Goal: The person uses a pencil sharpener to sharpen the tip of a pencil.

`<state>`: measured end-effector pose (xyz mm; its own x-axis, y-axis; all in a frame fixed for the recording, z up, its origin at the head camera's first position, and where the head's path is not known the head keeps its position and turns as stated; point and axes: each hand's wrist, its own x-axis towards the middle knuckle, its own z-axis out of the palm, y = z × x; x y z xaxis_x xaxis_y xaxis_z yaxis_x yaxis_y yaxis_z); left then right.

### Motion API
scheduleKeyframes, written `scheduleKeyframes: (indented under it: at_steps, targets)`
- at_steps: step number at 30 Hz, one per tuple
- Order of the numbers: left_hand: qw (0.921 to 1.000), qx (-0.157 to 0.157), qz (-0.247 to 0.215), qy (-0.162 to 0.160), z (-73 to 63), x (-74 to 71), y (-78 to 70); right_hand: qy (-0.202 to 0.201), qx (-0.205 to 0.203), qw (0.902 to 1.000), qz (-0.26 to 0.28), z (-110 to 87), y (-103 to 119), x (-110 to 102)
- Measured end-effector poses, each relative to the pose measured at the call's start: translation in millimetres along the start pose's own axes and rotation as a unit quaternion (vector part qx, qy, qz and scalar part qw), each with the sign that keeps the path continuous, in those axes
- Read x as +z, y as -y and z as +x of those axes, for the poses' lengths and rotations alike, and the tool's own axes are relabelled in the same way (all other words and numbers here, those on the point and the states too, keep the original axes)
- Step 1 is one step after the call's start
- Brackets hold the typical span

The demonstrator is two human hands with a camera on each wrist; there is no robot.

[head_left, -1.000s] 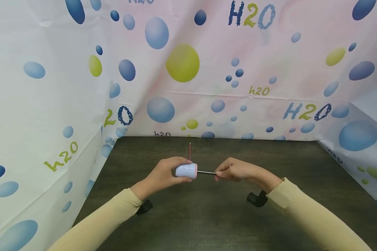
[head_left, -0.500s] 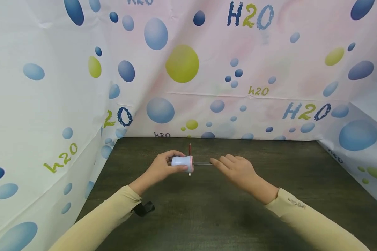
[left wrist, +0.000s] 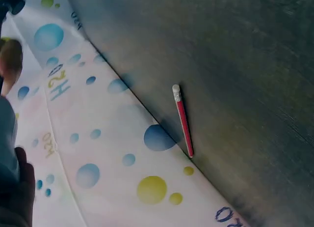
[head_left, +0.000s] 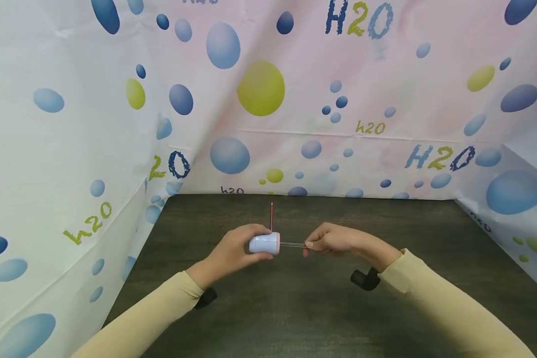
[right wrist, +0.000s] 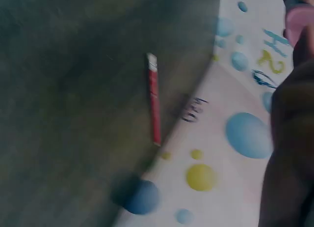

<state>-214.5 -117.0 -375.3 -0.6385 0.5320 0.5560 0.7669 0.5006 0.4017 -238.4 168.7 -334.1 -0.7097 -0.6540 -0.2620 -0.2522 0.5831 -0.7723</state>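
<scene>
My left hand [head_left: 232,251] holds a pale blue pencil sharpener [head_left: 264,243] with a pink end on its side above the table, thumb and fingers on opposite sides. From the pink end a thin dark pencil [head_left: 292,244] sticks out to the right. My right hand [head_left: 335,238] pinches its outer end between thumb and fingers. The pencil's inner tip is hidden inside the sharpener. Part of the sharpener [left wrist: 7,143] shows at the left wrist view's edge, and its pink end [right wrist: 299,21] appears at the upper right of the right wrist view.
A red pencil [head_left: 271,216] with a white end lies on the dark wooden table [head_left: 268,308], just beyond the sharpener. White sheeting [head_left: 322,164] with blue and green spots borders the table at the back and sides. Black camera mounts [head_left: 365,279] hang under the wrists.
Half a second ago both hands were higher in view and my right hand was rolled over, its back upward. Now they are lower and the right hand has turned back, still gripping the dark pencil.
</scene>
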Motion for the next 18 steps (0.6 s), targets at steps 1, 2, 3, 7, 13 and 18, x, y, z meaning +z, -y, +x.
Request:
scheduleKeyframes:
  at_steps: [1,2,3,7,13,18]
  targets:
    - [0.9999,-0.009,-0.008,0.006,-0.1,0.3,0.7,0.020,0.002,0.9997,0.013,0.9,-1.4,-2.5]
    - [0.9994,-0.027,-0.019,0.011,0.2,0.4,1.9,0.026,0.001,0.9996,0.015,1.1,-2.5,-3.1]
    - [0.9979,-0.053,-0.033,0.017,1.0,-0.1,3.4,0.016,-0.015,0.9998,-0.003,0.4,-3.7,-2.4]
    - [0.9734,-0.192,-0.119,0.039,6.4,-5.3,10.2,-0.160,-0.178,0.9328,-0.269,-2.8,-11.1,11.3]
    - [0.9269,-0.304,-0.207,0.075,10.4,-12.9,18.1,-0.398,-0.368,0.6412,-0.543,1.0,-26.8,27.3]
    - [0.9261,-0.288,-0.224,0.095,9.3,-10.0,12.4,-0.461,-0.410,0.5639,-0.549,5.7,-33.7,31.7]
